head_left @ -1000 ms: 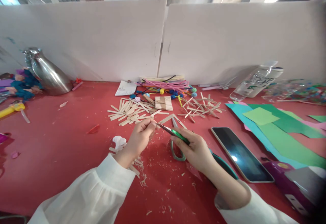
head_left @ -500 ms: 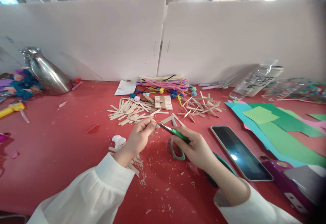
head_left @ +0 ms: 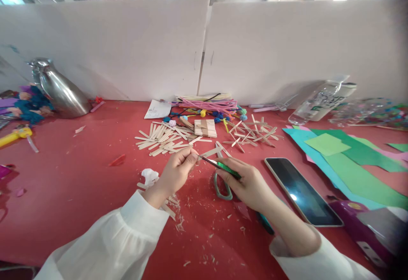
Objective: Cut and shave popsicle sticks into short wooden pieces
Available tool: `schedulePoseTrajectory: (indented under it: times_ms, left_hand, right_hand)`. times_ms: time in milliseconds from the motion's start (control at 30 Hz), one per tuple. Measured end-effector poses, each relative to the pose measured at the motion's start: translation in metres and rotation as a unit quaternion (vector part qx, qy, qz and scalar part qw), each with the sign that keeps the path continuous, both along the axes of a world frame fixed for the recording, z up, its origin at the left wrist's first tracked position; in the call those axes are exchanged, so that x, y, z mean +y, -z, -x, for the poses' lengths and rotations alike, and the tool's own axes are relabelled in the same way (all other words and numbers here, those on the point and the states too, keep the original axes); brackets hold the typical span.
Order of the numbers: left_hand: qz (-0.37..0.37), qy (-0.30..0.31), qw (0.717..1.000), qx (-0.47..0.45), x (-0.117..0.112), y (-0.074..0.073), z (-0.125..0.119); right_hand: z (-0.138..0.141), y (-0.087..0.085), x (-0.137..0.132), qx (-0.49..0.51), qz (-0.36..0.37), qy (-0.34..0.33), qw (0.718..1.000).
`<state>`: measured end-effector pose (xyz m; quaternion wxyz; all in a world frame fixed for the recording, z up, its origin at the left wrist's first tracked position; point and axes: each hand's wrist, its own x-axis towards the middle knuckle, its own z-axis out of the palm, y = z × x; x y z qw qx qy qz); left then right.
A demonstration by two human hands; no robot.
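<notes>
My left hand (head_left: 177, 171) is closed in a pinch around a small wooden craft stick, mostly hidden by the fingers. A green-handled utility knife (head_left: 228, 169) is gripped in my right hand (head_left: 250, 184). Its blade points left and reaches the left fingertips. Under and behind the knife lies a pair of scissors (head_left: 228, 195) with grey-green handles. Thin wood shavings (head_left: 180, 224) are scattered on the red table (head_left: 108, 203) below my hands. Beyond them rests a pile of loose craft sticks (head_left: 159, 140).
A bundle of craft sticks (head_left: 208, 128), joined sticks (head_left: 255, 131) and pink pipe cleaners (head_left: 213, 105) lie at the back. To the right are a phone (head_left: 302, 190), coloured paper (head_left: 347, 156) and a purple tool (head_left: 353, 216). White tissue (head_left: 149, 177) and a metal jug (head_left: 60, 89) stand left.
The knife and my right hand have shifted very slightly right, and the blade's angle has turned a little. My left hand keeps its pinch. The whole view has drifted slightly.
</notes>
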<state>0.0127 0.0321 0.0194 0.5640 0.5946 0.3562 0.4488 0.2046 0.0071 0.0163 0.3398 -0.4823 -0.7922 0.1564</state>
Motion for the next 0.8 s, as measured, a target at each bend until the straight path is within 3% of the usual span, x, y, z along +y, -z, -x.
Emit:
schedulePoseTrajectory:
  times_ms: [133,267,467,567,667,733,800]
  left_hand:
    - [0.032,-0.031,0.999,-0.006,-0.002,0.002,-0.003]
    - [0.098,-0.045,0.993,-0.05,-0.007,0.0,-0.01]
    - [0.172,-0.054,0.973,-0.145,-0.012,-0.005,-0.017]
    - [0.177,-0.048,0.971,-0.151,-0.011,-0.004,-0.016]
    - [0.172,-0.02,0.976,-0.135,-0.009,-0.003,-0.013]
    - [0.161,0.015,0.979,-0.122,-0.008,-0.002,-0.012]
    - [0.145,0.037,0.982,-0.114,-0.008,-0.002,-0.011]
  right_hand:
    - [0.002,0.003,-0.003,-0.106,-0.105,0.015,0.989]
    - [0.01,0.006,-0.004,-0.196,-0.193,0.055,0.96]
    - [0.021,0.006,-0.006,-0.288,-0.269,0.126,0.911]
    - [0.02,0.006,-0.006,-0.23,-0.221,0.13,0.939]
    - [0.015,0.005,-0.005,-0.104,-0.07,0.064,0.99]
    - [0.01,0.001,-0.004,-0.052,0.031,0.017,0.998]
    - [0.006,-0.004,-0.005,-0.029,0.086,-0.006,0.996]
